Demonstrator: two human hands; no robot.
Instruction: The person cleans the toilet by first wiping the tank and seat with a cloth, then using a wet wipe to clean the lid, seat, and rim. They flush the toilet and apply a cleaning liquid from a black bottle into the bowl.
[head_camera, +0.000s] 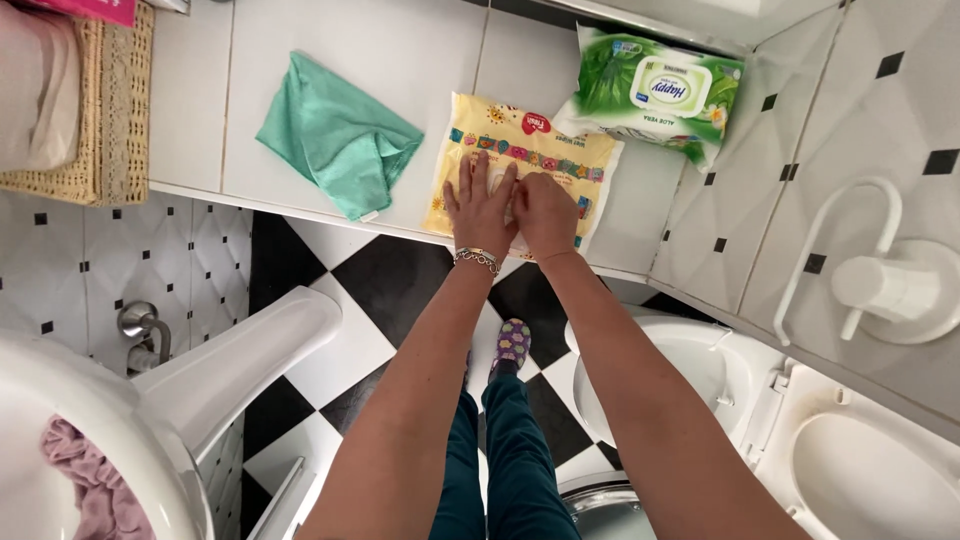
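Both forearms reach up to left hand (480, 208), fingers flat, and right hand (545, 212), fingers curled, pressing yellow wipes pack (520, 150) whose long axis runs left-right along white ledge (200, 100).

bathroom. black-and-white checker floor (390, 290); white wall tiles (880, 110) with small black diamonds; white tiled ledge (400, 40). pedestal sink (200, 390) lower left, toilet (700, 370) lower right, wicker basket (110, 110) upper left. bright, even light.

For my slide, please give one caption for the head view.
Both hands press a yellow wipes pack on a tiled ledge.
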